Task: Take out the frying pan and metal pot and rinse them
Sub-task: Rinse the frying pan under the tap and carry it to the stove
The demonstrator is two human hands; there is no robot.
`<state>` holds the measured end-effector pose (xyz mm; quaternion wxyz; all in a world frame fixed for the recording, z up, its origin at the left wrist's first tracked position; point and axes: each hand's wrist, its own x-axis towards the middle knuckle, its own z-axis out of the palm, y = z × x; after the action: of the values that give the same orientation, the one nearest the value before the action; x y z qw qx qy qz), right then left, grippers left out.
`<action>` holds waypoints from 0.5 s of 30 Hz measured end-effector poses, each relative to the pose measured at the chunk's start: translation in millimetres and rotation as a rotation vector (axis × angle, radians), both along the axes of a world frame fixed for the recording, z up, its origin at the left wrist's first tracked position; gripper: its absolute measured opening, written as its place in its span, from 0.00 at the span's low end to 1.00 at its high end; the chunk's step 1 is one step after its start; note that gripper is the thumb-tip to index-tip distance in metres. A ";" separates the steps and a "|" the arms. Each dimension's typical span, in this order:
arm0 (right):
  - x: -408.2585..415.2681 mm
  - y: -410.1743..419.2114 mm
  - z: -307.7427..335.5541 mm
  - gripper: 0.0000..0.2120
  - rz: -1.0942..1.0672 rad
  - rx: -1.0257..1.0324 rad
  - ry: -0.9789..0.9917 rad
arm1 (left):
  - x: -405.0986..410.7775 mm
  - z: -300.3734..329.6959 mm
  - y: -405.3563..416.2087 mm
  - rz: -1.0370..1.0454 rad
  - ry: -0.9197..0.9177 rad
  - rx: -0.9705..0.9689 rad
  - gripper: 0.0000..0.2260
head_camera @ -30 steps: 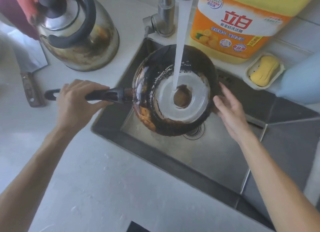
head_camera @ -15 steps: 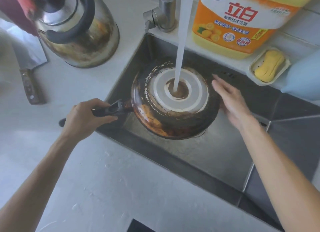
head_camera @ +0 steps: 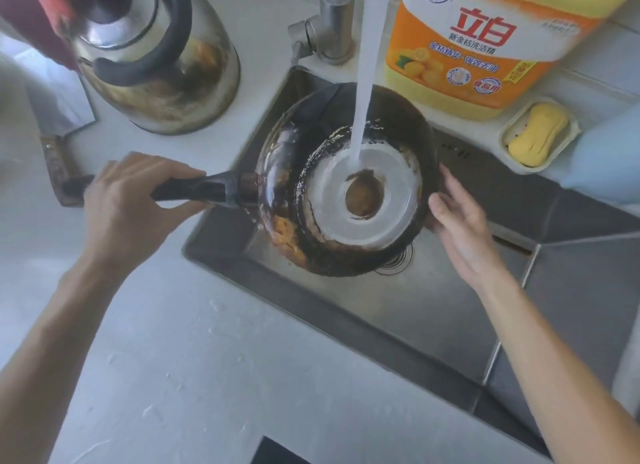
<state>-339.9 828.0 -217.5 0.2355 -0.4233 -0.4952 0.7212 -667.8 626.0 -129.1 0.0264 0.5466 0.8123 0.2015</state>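
The frying pan (head_camera: 332, 228) hangs upside down over the steel sink (head_camera: 398, 311), its blackened, rust-stained bottom facing up. Water runs from the tap (head_camera: 334, 23) onto the pale ring on the pan's base. My left hand (head_camera: 128, 200) grips the pan's black handle (head_camera: 204, 190) over the counter's edge. My right hand (head_camera: 460, 228) lies with straight fingers against the pan's right rim. A stained metal kettle-shaped pot (head_camera: 152, 54) with a black handle stands on the counter at the back left.
A big orange and yellow detergent jug (head_camera: 485, 40) stands behind the sink, beside a yellow soap bar in a dish (head_camera: 538, 134). A cleaver (head_camera: 59, 124) lies at the left on the white counter (head_camera: 207, 359). A pale blue object (head_camera: 609, 158) is at the right edge.
The pan has tilted back up so its base faces me more, and my left hand has moved the handle up and to the left. My right hand now touches the rim.
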 end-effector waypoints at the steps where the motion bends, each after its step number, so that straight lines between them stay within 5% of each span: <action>1: -2.0 -5.7 -4.6 0.32 -0.006 -0.035 -0.006 | -2.5 3.4 -1.8 -0.033 0.036 0.005 0.12; 6: -17.0 -20.4 -12.0 0.20 0.031 -0.124 -0.080 | -8.4 2.9 -24.7 -0.025 0.087 -0.084 0.12; 9: -26.2 -14.5 -5.5 0.14 0.035 -0.103 -0.108 | -3.0 -5.2 -42.3 0.090 -0.100 -0.128 0.11; 15: -39.5 5.5 22.0 0.18 0.039 0.088 -0.157 | 16.9 -30.9 -47.0 0.254 -0.354 -0.231 0.18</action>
<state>-379.4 833.5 -195.5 0.2000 -0.4581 -0.5514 0.6680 -650.9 579.0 -160.0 0.2050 0.3896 0.8750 0.2013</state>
